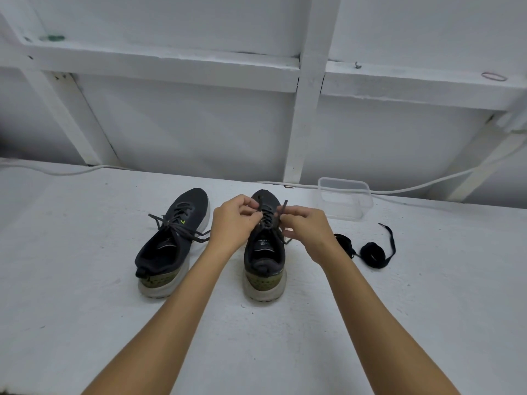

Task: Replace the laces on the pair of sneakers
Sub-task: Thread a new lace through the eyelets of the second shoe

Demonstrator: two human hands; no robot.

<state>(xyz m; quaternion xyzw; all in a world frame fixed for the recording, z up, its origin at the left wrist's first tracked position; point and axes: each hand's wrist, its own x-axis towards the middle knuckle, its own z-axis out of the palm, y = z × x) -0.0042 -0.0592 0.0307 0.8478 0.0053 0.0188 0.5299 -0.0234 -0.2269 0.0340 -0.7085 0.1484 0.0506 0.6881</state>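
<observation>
Surface: white desk (pixel 85 309), rough painted finish, w/ white framed wall (pixel 199 124) behind it.
Left sneaker: dark upper, pale sole, olive heel panel (pixel 168 246); sits at approx. 9 o'clock of the right sneaker, near but apart; toe angled toward 1 o'clock. Its lace (pixel 182 228) is threaded and tied, ends splayed to both sides.
Right sneaker: same type (pixel 265 252), centre of view, toe pointing to 12 o'clock, heel toward the person.
Right sneaker lace: dark (pixel 266 220), threaded through the eyelets; both loose ends are lifted above the tongue area.
Left hand: (pixel 232 220) over the sneaker's 9 o'clock side; fingers (pixel 251 203) curled, pinching one lace end.
Right hand: (pixel 309 229) over the sneaker's 3 o'clock side; thumb and fingers (pixel 291 213) pinched on the other lace end, which sticks up toward 12 o'clock.
Spare laces: two dark rolled bundles on the desk at 3 o'clock of the right sneaker; nearer one (pixel 343 242) partly hidden by the right wrist, farther one (pixel 373 255) w/ one end trailing up toward 12 o'clock.
Container: clear plastic tub (pixel 345 199), at approx. 1 o'clock of the right sneaker, close to the wall.
Cable: white (pixel 413 189), runs along the desk's far edge.
Rubber band: on the wall ledge (pixel 494 76), upper right.
</observation>
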